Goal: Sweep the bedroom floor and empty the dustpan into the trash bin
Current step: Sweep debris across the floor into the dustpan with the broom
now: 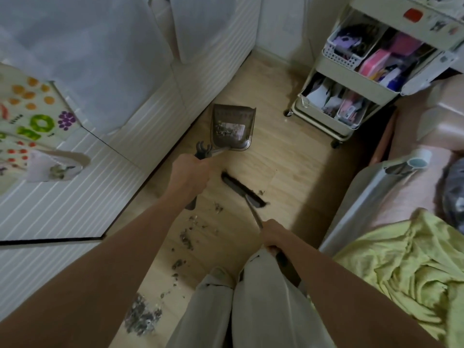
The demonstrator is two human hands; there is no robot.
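The left hand (190,172) grips the dustpan (232,126) handle, the pan just beyond it; the right hand (272,234) grips the broom (242,188) shaft. Both look light and rigid. Debris (187,238) between the hands seems loose and fluffy, so gentle strokes suit.

Only readable thing here is on the fruit-print tote bag (32,109) hanging at the left — two big green letters, look like "OO" or "OC". Smaller print beside them — too blurry.

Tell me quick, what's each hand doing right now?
Left hand: grips the dustpan handle.
Right hand: grips the broom handle.
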